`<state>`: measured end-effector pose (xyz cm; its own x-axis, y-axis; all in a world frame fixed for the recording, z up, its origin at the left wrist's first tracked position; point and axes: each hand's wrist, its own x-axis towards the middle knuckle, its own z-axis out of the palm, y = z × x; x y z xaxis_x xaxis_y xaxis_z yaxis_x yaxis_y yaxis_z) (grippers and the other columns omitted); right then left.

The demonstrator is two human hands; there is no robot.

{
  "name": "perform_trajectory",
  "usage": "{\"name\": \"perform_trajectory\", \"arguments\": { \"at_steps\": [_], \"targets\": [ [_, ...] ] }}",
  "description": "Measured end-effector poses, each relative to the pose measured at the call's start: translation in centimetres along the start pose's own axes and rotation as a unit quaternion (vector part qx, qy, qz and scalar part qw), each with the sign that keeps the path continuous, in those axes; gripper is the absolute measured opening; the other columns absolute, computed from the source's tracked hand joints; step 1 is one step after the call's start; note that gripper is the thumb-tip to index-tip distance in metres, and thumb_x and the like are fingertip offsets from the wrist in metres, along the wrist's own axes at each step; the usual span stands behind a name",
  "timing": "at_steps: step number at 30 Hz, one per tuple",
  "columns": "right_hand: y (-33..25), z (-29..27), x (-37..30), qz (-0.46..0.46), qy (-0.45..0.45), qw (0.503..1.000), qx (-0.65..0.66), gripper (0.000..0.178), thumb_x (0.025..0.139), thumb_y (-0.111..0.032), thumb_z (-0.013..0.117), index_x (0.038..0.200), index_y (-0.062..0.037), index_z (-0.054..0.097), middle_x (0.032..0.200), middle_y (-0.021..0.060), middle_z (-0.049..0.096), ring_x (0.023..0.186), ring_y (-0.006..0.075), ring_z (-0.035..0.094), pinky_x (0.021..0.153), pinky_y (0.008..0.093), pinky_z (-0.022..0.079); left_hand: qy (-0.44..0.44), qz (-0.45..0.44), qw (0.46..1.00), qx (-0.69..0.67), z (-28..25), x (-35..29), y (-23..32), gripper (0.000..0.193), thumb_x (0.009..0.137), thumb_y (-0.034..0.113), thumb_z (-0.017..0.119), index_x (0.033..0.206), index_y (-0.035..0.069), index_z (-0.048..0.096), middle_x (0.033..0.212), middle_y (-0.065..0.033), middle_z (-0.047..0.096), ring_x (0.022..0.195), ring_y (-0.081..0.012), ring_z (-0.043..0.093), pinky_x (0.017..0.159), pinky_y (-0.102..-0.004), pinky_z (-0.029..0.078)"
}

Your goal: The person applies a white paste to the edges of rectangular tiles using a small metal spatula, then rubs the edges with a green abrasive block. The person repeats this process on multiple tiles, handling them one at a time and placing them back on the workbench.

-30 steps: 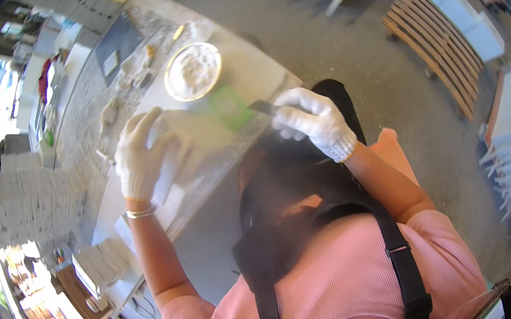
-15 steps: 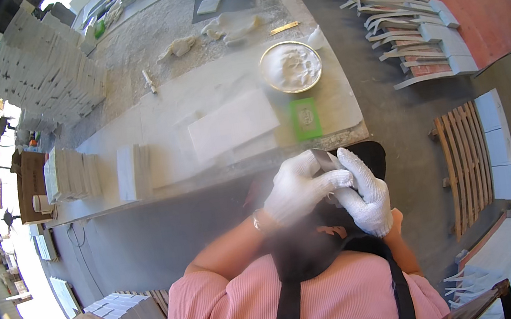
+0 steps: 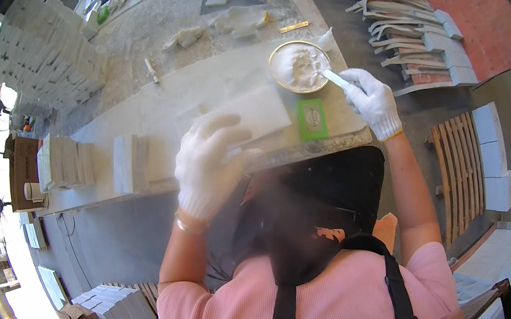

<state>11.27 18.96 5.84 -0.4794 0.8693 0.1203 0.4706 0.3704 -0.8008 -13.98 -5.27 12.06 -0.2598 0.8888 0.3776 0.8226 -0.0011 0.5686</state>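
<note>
My right hand (image 3: pixel 373 104), in a white knit glove, grips a narrow, pale spatula (image 3: pixel 334 79). The spatula's far end is in the white paste (image 3: pixel 302 65) filling a round tub (image 3: pixel 273 77) near the table's right edge. My left hand (image 3: pixel 207 163), gloved too, is raised over the table's front edge with fingers apart and nothing in them. Just beyond its fingers lies a flat white slab (image 3: pixel 262 114), partly hidden by the hand. A green square pad (image 3: pixel 312 120) lies between that slab and the table's right edge.
White slabs stand on edge at the table's left (image 3: pixel 127 164), near a taller stack (image 3: pixel 39 59). Crumpled gloves (image 3: pixel 240 21), a yellow strip (image 3: pixel 294 27) and a white marker-like stick (image 3: pixel 151 71) lie farther back. A wooden pallet (image 3: pixel 460 176) is at right.
My hands were together before my chest, around a flat blade. They have parted: the right reached forward to the tub with the spatula, the left moved left and opened.
</note>
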Motion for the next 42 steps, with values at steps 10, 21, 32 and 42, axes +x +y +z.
{"name": "perform_trajectory", "arguments": {
  "at_steps": [10,21,32,42],
  "targets": [
    [-1.2,4.0,6.9,-0.013,-0.158,0.911,-0.382,0.035,0.100,-0.046,0.056,0.126,-0.0285,0.071,0.110,0.0149,0.076,0.099,0.0393,0.072,0.087,0.0536,0.057,-0.185,0.082,0.968,0.148,0.9,3.0,-2.7,0.103,0.059,0.044,0.093,0.150,0.014,0.054,0.157,-0.0203,0.048,0.143,-0.0453,0.045,0.119,-0.0572,0.033],
    [-1.3,4.9,-6.3,-0.096,-0.045,0.938,-0.330,0.072,0.090,-0.059,0.072,0.146,-0.0169,0.058,0.146,0.0155,0.054,0.124,0.0369,0.060,0.098,0.0471,0.055,-0.203,0.146,0.960,0.126,-1.9,4.9,-2.3,0.056,0.077,0.022,0.082,0.131,0.011,0.069,0.128,-0.0169,0.069,0.111,-0.0364,0.068,0.092,-0.0433,0.056],
    [1.7,7.2,-6.5,-0.034,-0.076,0.958,-0.276,0.068,0.083,-0.031,0.075,0.146,-0.0148,0.054,0.151,0.0208,0.051,0.128,0.0452,0.056,0.108,0.0494,0.048,-0.365,-0.024,0.926,-0.094,-2.2,9.1,-2.5,0.042,0.085,0.027,0.079,0.122,0.007,0.076,0.100,-0.0134,0.078,0.093,-0.0326,0.074,0.085,-0.0390,0.058],
    [-1.7,3.5,-8.9,0.042,0.019,0.931,0.362,0.086,0.078,-0.016,0.066,0.159,0.0008,0.040,0.155,0.0185,0.050,0.142,0.0285,0.050,0.120,0.0409,0.038,-0.198,0.141,0.965,0.101,-0.1,5.9,-1.9,0.082,0.073,0.056,0.084,0.138,0.011,0.064,0.148,-0.0153,0.058,0.137,-0.0405,0.053,0.112,-0.0527,0.044]
  ]
}}
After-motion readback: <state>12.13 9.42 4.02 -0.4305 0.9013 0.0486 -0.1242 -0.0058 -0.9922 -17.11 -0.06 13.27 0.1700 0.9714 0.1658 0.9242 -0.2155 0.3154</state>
